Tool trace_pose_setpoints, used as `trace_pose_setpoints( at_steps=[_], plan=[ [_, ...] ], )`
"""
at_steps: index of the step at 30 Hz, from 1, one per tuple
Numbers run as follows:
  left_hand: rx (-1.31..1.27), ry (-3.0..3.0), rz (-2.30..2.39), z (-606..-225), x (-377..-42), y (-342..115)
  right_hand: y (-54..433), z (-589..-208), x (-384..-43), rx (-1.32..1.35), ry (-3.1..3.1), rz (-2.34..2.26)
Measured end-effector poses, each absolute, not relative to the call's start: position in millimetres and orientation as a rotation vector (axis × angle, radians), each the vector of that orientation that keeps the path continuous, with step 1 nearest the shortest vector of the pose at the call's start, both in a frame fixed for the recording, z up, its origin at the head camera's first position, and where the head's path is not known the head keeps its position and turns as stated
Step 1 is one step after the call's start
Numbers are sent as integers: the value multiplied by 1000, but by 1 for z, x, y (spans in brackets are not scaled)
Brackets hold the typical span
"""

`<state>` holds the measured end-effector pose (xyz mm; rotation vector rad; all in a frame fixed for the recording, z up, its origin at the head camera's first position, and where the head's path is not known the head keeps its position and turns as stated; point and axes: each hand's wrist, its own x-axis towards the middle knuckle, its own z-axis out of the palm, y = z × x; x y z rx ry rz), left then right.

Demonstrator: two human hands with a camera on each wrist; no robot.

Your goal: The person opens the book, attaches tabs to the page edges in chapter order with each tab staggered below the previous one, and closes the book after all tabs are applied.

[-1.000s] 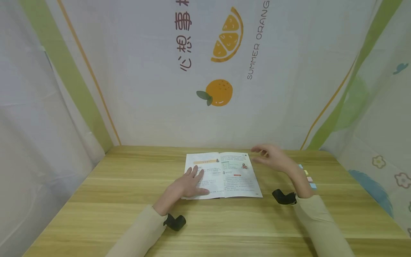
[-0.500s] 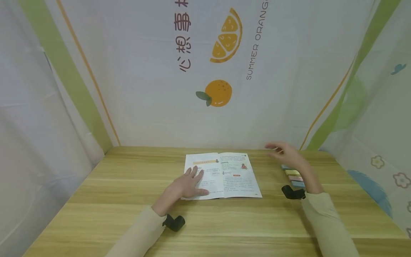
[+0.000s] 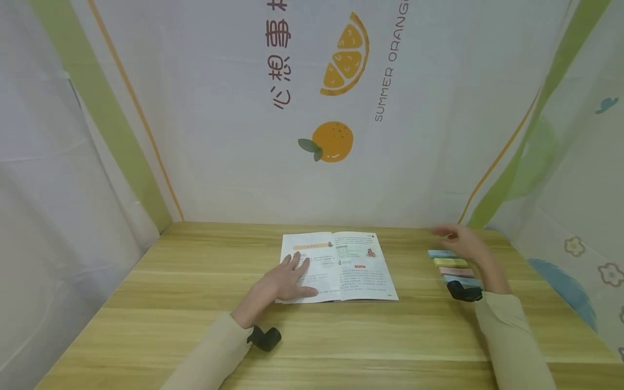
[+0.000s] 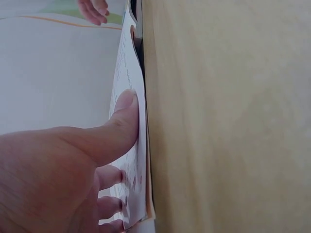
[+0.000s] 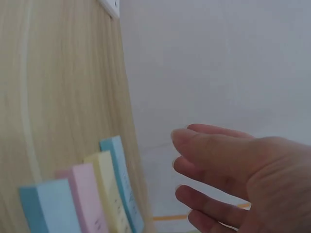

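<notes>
An open book (image 3: 363,276) with printed text and small coloured pictures lies flat on the table. My left hand (image 3: 290,279) rests on its left page with fingers spread; in the left wrist view the thumb (image 4: 124,116) presses near the page edge. My right hand (image 3: 463,241) hovers over the table to the right of the book, fingers loosely bent and holding nothing. Just below and left of it lie several pastel blocks in a row: a blue one (image 3: 441,253), a yellow one (image 3: 449,262), a pink one (image 5: 87,194) and another blue one (image 5: 56,206). Small markings show on some.
The wooden table (image 3: 312,341) ends at a white cloth backdrop (image 3: 234,162) printed with oranges and lettering. Cloth also hangs along the left and right sides. A black wrist mount (image 3: 265,338) sits on each forearm.
My right hand has moved right, from beside the book's upper right corner to above the pastel blocks, which now show more fully. The left hand and the book have stayed in place.
</notes>
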<state>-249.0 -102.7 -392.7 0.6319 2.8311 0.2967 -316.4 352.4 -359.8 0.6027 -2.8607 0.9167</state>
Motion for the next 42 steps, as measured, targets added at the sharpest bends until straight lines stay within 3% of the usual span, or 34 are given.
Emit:
trace_pose_setpoints(
  at_steps=[24,42],
  plan=[
    [634,2821,320,-393,-253,-105,381,-389,-315,242,-2995,1069],
    [624,2821,326,-394,-251,-103,384,-394,-318,356,-2997,785]
  ],
)
